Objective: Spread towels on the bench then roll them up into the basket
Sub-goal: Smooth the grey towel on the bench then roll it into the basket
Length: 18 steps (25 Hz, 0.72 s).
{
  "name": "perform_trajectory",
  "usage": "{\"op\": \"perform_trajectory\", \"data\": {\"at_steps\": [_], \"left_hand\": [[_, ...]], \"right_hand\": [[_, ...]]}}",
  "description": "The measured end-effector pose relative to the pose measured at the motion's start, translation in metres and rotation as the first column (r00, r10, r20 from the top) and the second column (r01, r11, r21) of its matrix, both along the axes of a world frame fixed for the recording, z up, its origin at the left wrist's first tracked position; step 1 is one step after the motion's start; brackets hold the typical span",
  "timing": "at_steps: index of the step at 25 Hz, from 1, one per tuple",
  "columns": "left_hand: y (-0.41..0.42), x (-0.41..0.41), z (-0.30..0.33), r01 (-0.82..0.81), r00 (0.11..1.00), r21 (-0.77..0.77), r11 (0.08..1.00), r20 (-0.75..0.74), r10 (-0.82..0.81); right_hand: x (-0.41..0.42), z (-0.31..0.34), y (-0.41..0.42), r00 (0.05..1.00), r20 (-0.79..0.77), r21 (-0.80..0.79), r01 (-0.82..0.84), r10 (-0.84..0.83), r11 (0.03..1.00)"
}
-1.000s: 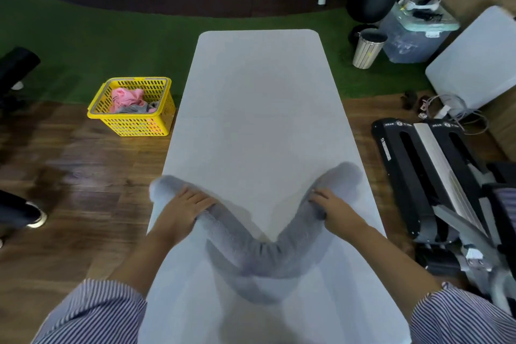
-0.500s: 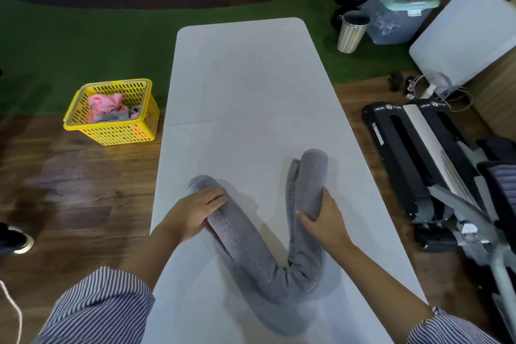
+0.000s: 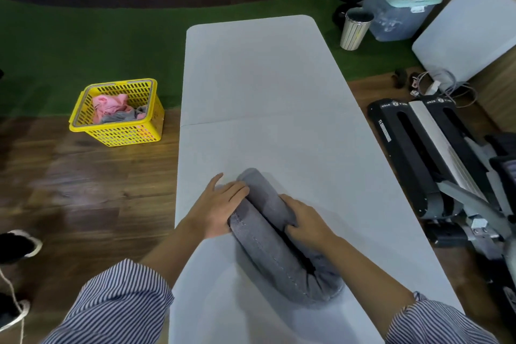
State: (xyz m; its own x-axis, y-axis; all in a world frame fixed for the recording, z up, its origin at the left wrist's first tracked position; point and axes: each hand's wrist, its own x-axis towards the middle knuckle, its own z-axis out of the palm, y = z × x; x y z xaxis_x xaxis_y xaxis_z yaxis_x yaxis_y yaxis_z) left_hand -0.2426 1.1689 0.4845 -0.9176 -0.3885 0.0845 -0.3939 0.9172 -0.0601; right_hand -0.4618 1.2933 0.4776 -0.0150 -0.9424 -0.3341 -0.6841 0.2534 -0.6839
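While being doubled over on the pale grey table (image 3: 265, 78), the soft, light grey rolled towel (image 3: 268, 240) is being pressed together between the left hand (image 3: 215, 211) and right hand (image 3: 307, 220), best gripped around both halves.

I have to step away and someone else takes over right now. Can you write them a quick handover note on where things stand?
Left hand: pressed against the left side of the grey towel.
Right hand: fingers curled over its right half, gripping it.
Towel: rolled into a long tube and doubled over, the two halves side by side, lying on the near part of the white bench.
Yellow basket: on the floor left of the bench, already holding pink and grey cloth.
Done: spreading and rolling this towel.
Left: carry it to the basket.
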Motion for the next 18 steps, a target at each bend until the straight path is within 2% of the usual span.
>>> {"op": "perform_trajectory", "data": {"at_steps": [1, 3, 6, 9, 11, 14, 18], "left_hand": [[-0.002, -0.008, 0.004, 0.017, 0.998, -0.017, 1.000, 0.061, -0.016], [-0.007, -0.029, 0.011, 0.048, 0.960, -0.023, 0.999, 0.275, -0.040], [-0.013, -0.052, 0.015, -0.044, 0.831, 0.045, 0.998, 0.556, 0.011], [-0.013, -0.056, 0.014, -0.077, 0.819, 0.037, 0.996, 0.572, 0.042], [-0.009, -0.054, 0.016, -0.080, 0.821, 0.008, 0.997, 0.567, 0.061], [-0.005, -0.044, 0.015, -0.074, 0.829, -0.010, 0.997, 0.556, 0.068], [0.000, -0.033, 0.017, -0.084, 0.840, 0.028, 0.996, 0.540, 0.056]], "right_hand": [[0.004, 0.001, 0.000, 0.999, -0.050, -0.043, -0.019, 0.017, 0.999], [0.011, 0.002, 0.002, 0.984, -0.161, -0.086, -0.090, 0.075, 0.992], [0.009, 0.015, 0.007, 0.973, -0.201, 0.004, -0.115, 0.114, 0.993], [0.009, 0.031, 0.020, 0.952, -0.306, 0.260, 0.058, 0.025, 0.964], [0.021, 0.036, 0.028, 0.924, -0.380, 0.381, 0.115, 0.042, 0.917], [0.033, 0.029, 0.033, 0.908, -0.412, 0.362, 0.090, 0.073, 0.928], [0.013, 0.028, 0.035, 0.933, -0.321, 0.350, -0.044, 0.164, 0.936]]}}
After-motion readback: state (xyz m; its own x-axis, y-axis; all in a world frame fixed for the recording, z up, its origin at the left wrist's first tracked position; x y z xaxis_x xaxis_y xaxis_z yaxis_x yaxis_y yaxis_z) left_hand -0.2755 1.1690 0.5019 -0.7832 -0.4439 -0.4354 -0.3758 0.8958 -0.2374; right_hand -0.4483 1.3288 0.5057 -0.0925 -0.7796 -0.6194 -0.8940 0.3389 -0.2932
